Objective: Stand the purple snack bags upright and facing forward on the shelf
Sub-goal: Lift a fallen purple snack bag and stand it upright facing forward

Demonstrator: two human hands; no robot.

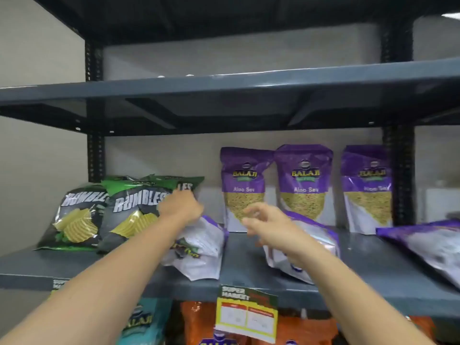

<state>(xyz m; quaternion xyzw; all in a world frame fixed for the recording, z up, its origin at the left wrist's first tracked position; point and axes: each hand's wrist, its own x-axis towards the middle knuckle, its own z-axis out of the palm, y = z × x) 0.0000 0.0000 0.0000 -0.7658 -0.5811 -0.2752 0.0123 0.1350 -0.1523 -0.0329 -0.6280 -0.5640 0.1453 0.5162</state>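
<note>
Three purple snack bags stand upright and face forward at the back of the grey shelf [249, 252]: one at the left [245, 188], one in the middle [305, 183], one at the right [367, 188]. Three more purple bags lie flat in front of them. My left hand [179, 207] rests on the top of the left lying bag [199, 250], fingers curled on it. My right hand [263, 220] hovers with fingers apart just above the middle lying bag [306, 255]. A third lying bag [428, 242] is at the far right.
Green and black chip bags [82, 215] stand at the shelf's left, right beside my left hand. A dark upright post [400, 175] stands at the right. A price tag [246, 314] hangs from the shelf's front edge. Orange and teal bags fill the shelf below.
</note>
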